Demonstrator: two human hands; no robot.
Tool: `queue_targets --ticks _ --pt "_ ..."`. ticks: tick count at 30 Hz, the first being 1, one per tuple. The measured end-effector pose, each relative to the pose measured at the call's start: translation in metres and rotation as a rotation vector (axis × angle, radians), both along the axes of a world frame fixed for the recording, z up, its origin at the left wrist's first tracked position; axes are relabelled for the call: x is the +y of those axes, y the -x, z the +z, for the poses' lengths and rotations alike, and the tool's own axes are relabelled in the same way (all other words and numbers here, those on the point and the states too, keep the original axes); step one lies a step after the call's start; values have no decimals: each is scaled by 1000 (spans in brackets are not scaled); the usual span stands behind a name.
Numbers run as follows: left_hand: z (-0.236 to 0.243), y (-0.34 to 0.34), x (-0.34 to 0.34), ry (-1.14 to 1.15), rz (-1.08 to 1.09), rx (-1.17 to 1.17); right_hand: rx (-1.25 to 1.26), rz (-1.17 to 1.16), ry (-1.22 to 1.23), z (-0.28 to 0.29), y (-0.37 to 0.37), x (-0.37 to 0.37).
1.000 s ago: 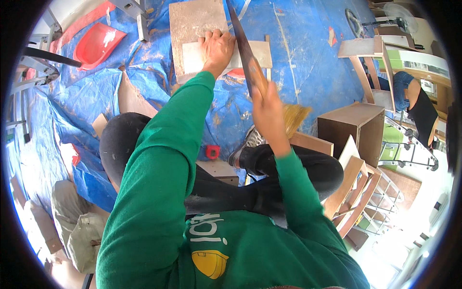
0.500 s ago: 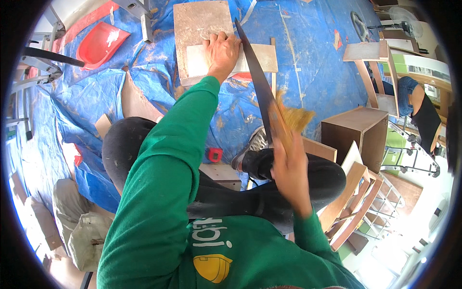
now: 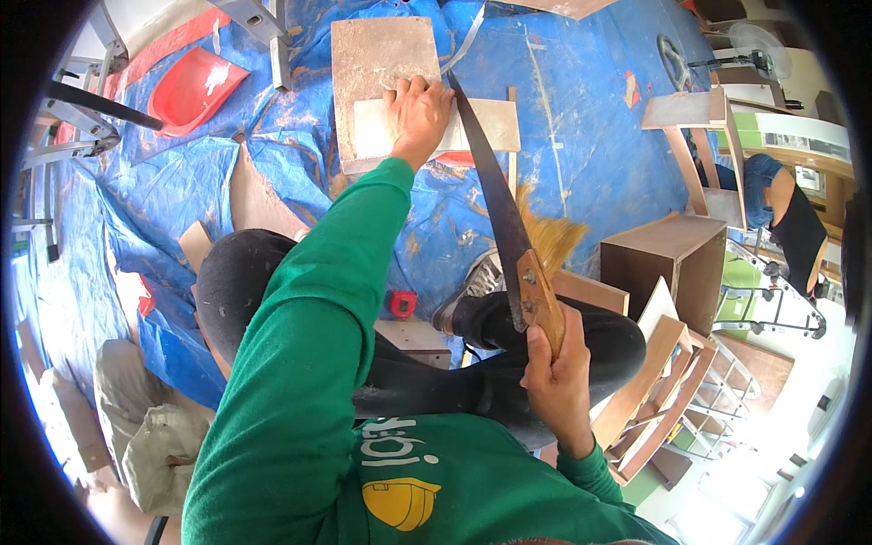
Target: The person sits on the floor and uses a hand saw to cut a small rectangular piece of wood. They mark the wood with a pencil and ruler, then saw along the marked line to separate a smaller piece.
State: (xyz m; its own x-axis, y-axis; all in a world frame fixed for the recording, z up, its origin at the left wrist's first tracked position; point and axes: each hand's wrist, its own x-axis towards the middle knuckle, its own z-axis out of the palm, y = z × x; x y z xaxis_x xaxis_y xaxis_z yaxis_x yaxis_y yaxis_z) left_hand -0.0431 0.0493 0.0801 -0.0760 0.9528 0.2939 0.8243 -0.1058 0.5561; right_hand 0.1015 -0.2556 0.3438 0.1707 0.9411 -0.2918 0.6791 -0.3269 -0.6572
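Note:
My right hand (image 3: 559, 380) is closed round the wooden handle of a handsaw (image 3: 495, 186). The dark blade slants up and away, its narrow tip beside my left hand at a pale narrow board (image 3: 495, 124). On that board my left hand (image 3: 420, 113) bears down, fingers bent over its far edge. Beneath lies a wider brown board (image 3: 381, 54), with the narrow one sticking out past its right side. A thin strip of wood (image 3: 512, 168) stands out near the narrow board's right end. Yellow bristles (image 3: 556, 238), perhaps a broom's, show behind the saw handle.
Blue tarpaulin (image 3: 599, 136) covers the floor. A red dustpan (image 3: 198, 91) lies far left near ladder legs (image 3: 277, 54). Close to my legs sits a red tape measure (image 3: 402, 303). Wooden boxes (image 3: 668, 250) and frames crowd the right, where another person (image 3: 788, 213) is partly visible.
My right hand has pulled the saw back toward me and slightly down, and the blade tip now sits lower, by the narrow board. My left hand keeps its hold; the whole view has shifted a little.

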Motion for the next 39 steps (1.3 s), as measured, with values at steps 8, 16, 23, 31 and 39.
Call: queue_targets --ticks 8,16,23,31,39 --pt "-2 -5 4 -2 -26 -25 -146 71 -385 -150 9 171" --pt "22 48 3 304 -460 295 -39 73 -464 -161 6 172" --pt "55 49 4 284 -424 387 11 70 -484 -134 10 160" --pt "76 17 9 232 -270 580 49 99 -578 -135 11 148" --pt "65 16 6 223 -258 552 13 111 -562 -112 15 134"
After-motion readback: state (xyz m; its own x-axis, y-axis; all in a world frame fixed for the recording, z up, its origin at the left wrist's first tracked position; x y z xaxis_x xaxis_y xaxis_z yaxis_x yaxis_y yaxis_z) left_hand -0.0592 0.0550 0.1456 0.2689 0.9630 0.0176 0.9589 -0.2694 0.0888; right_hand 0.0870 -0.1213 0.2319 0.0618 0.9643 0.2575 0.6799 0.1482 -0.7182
